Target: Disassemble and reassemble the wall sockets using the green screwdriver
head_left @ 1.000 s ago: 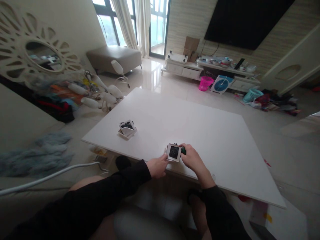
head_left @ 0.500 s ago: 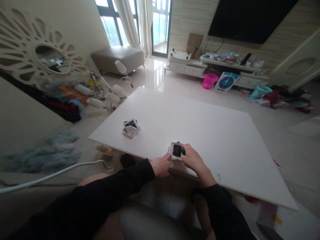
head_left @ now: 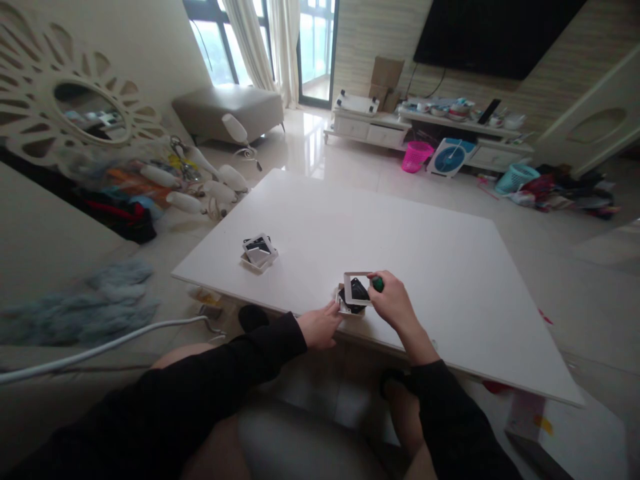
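Observation:
My right hand is closed on a white square frame, and a dark green handle shows in the same grip. What the handle belongs to is hidden by the fingers. Under the raised frame, a black plate-like part sits tilted in a shallow white square box near the table's front edge. My left hand has its fingertips closed on the left side of that box. Farther left stands a second white box with a white frame and black parts piled on it.
The white table has its front edge just beneath my forearms. A lamp with several white shades stands close to its left side. Beyond lie a pink basket, a blue fan and a grey bench.
My right hand has lifted the white frame up and to the right off the box, uncovering the black part. The left hand stays at the box. The view has shifted slightly.

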Demonstrator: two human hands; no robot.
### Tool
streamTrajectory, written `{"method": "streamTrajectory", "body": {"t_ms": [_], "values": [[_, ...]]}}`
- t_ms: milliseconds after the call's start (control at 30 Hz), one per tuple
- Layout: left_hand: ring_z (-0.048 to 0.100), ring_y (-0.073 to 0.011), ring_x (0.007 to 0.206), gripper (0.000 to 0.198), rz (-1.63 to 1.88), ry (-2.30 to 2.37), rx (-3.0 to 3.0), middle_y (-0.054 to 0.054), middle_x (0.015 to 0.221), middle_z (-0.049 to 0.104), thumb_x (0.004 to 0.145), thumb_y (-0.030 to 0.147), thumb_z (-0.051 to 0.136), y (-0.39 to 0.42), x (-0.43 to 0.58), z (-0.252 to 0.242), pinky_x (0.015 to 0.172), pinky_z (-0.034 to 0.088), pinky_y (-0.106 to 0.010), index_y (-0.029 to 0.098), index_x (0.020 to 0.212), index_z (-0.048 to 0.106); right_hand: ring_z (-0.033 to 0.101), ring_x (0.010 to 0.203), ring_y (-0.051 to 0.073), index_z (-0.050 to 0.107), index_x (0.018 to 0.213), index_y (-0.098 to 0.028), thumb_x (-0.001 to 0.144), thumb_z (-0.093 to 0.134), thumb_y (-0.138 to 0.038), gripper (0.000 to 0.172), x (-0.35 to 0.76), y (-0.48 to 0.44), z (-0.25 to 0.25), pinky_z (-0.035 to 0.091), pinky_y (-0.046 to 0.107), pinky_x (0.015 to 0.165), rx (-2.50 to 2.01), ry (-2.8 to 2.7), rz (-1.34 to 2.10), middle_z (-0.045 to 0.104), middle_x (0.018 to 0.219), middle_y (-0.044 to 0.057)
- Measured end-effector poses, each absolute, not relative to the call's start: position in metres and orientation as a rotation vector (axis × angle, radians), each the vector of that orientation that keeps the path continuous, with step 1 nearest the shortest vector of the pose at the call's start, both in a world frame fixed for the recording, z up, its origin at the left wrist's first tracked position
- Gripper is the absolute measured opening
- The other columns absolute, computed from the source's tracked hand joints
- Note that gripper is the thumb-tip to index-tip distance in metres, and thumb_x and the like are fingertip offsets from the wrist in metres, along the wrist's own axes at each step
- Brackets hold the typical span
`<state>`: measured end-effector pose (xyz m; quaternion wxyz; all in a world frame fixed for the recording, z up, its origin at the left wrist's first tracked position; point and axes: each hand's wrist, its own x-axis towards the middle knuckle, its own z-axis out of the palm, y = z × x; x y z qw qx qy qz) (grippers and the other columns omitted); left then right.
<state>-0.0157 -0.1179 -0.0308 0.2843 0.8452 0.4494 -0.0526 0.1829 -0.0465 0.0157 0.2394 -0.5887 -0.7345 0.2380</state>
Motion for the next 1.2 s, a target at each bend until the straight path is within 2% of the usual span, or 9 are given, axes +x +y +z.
{"method": "streamTrajectory", "body": {"t_ms": [233,367,500,567,667,867,967,1067,1200], "values": [[0.066,-0.0348,0.124,0.036,0.082,1.315,2.117,-0.018,0.140,0.062,0.087,0.024,0.065,-0.098,-0.023,-0.006,0.109,0.052,-0.049,0.016,0.123,0.063,0.072,0.095,0.025,0.076,0.093,-0.020,0.081,0.056,-0.026,0.024,0.190,-0.046,0.028,0.052,0.039,0.093,-1.607,-1.830,0.548,0.080,0.102,0.010],[0.072,-0.0255,0.106,0.037,0.543,1.431,1.523,-0.016,0.125,0.071,0.092,0.027,0.060,-0.081,-0.021,0.002,0.096,0.058,-0.043,0.016,0.127,0.055,0.070,0.083,0.024,0.076,0.084,-0.021,0.079,0.058,-0.029,0.021,0.187,-0.047,0.034,0.052,0.036,0.082,-1.604,-1.716,0.613,0.079,0.088,0.008],[0.074,-0.0187,0.090,0.037,0.735,1.184,1.069,-0.012,0.110,0.076,0.083,0.014,0.057,-0.075,-0.016,0.006,0.087,0.060,-0.037,0.014,0.120,0.060,0.065,0.074,0.022,0.074,0.080,-0.021,0.076,0.060,-0.030,0.017,0.184,-0.047,0.037,0.049,0.034,0.075,-1.614,-1.653,0.639,0.076,0.079,0.006],[0.075,-0.0180,0.090,0.038,0.766,1.135,0.997,-0.011,0.110,0.076,0.081,0.012,0.054,-0.075,-0.015,0.006,0.085,0.060,-0.035,0.014,0.118,0.062,0.064,0.074,0.021,0.071,0.078,-0.021,0.076,0.059,-0.029,0.014,0.185,-0.046,0.039,0.048,0.033,0.075,-1.604,-1.647,0.602,0.074,0.078,0.005],[0.076,-0.0196,0.099,0.040,0.760,1.209,0.991,-0.013,0.125,0.073,0.084,0.015,0.054,-0.074,-0.017,0.001,0.086,0.060,-0.034,0.015,0.123,0.059,0.062,0.074,0.020,0.065,0.083,-0.022,0.078,0.057,-0.030,0.012,0.193,-0.042,0.042,0.046,0.032,0.073,-1.615,-1.614,0.514,0.070,0.077,0.004],[0.071,-0.0254,0.109,0.037,0.615,1.487,1.568,-0.014,0.129,0.069,0.083,0.020,0.066,-0.072,-0.029,-0.017,0.098,0.058,-0.042,0.016,0.119,0.059,0.060,0.068,0.019,0.063,0.103,-0.024,0.077,0.057,-0.024,0.027,0.229,-0.028,0.036,0.044,0.031,0.069,-1.804,-1.618,0.449,0.068,0.083,0.003],[0.066,-0.0293,0.120,0.048,0.468,1.509,1.865,-0.015,0.132,0.064,0.080,0.024,0.073,-0.073,-0.032,-0.023,0.108,0.052,-0.044,0.016,0.125,0.059,0.061,0.074,0.022,0.069,0.095,-0.023,0.076,0.059,-0.023,0.022,0.251,-0.023,0.028,0.045,0.033,0.072,-1.944,-1.691,0.338,0.070,0.079,0.005],[0.063,-0.0313,0.126,0.060,0.309,1.480,1.944,-0.015,0.134,0.061,0.078,0.032,0.081,-0.074,-0.033,-0.027,0.111,0.049,-0.042,0.016,0.131,0.057,0.062,0.077,0.024,0.073,0.088,-0.023,0.076,0.061,-0.023,0.016,0.272,-0.022,0.017,0.043,0.034,0.072,-2.049,-1.760,0.262,0.073,0.080,0.008],[0.063,-0.0307,0.129,0.067,0.211,1.446,2.006,-0.015,0.139,0.059,0.079,0.031,0.082,-0.074,-0.033,-0.029,0.110,0.049,-0.038,0.017,0.139,0.054,0.064,0.072,0.022,0.077,0.087,-0.022,0.076,0.062,-0.021,0.019,0.294,-0.025,-0.002,0.043,0.032,0.069,-2.136,-1.771,0.408,0.072,0.073,0.007]]}}
